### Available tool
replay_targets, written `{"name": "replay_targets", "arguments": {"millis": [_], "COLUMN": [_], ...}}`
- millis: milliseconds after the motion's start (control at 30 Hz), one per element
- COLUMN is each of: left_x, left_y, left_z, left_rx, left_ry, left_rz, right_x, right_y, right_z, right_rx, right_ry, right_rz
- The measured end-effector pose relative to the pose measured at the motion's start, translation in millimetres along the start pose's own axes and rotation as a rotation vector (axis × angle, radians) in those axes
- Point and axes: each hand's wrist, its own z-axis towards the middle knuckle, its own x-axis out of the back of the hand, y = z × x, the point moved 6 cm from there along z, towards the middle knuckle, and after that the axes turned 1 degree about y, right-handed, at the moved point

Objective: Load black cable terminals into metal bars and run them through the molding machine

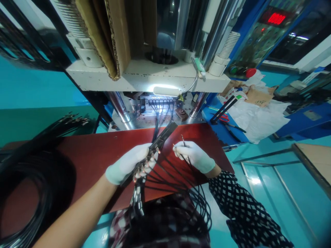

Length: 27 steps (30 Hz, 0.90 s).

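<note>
My left hand [129, 162], in a white glove, is closed round a long black bar [161, 137] that carries several black cables with metal-tipped ends [144, 165]. My right hand [195, 156], also gloved, pinches one or two thin black cables [184, 143], whose metal tips stick up above the fingers. Both hands hover over a red-brown table top [98, 151]. The cables loop down from the hands toward my lap [176, 189]. More cable ends sit plugged into the metal mould [160, 105] of the machine behind, under a lit white lamp [167, 90].
A big coil of black cable [33, 193] lies on the table's left. The machine's white platen [144, 77] and steel columns [120, 108] stand just behind the table. Red-handled pliers [224, 119] and white plastic sheeting [258, 117] lie on the right, near a blue control panel [263, 31].
</note>
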Motion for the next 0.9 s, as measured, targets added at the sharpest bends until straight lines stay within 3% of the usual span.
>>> {"name": "replay_targets", "arguments": {"millis": [100, 167, 233, 367, 633, 833, 900], "left_x": [-3.5, -4.2, -5.5, -11.5, -12.3, -9.3, -8.8], "left_y": [-0.5, 5.5, 15.0, 30.0, 26.0, 30.8, 31.3], "left_z": [-4.0, -2.8, 0.3, 4.3, 2.4, 1.9, 2.5], "left_rx": [0.009, -0.038, -0.117, -0.249, -0.209, -0.28, -0.294], "left_ry": [-0.052, -0.001, 0.071, 0.122, 0.132, 0.268, 0.283], "left_rz": [-0.029, 0.081, 0.238, 0.438, 0.543, 0.877, 0.887], "right_x": [15.5, 14.3, 3.8, -12.2, -20.5, -24.1, -25.8], "right_y": [-15.4, -22.9, -27.0, -28.1, -34.0, -29.4, -29.1], "right_z": [-7.5, -15.0, -18.2, -19.7, -12.9, -8.5, -6.8], "right_rx": [0.198, 0.285, 0.294, 0.172, 0.185, 0.164, 0.181], "right_ry": [0.405, 0.509, 0.451, 0.357, 0.285, 0.295, 0.27], "right_rz": [-0.074, -0.058, -0.073, -0.152, -0.131, -0.134, -0.118]}}
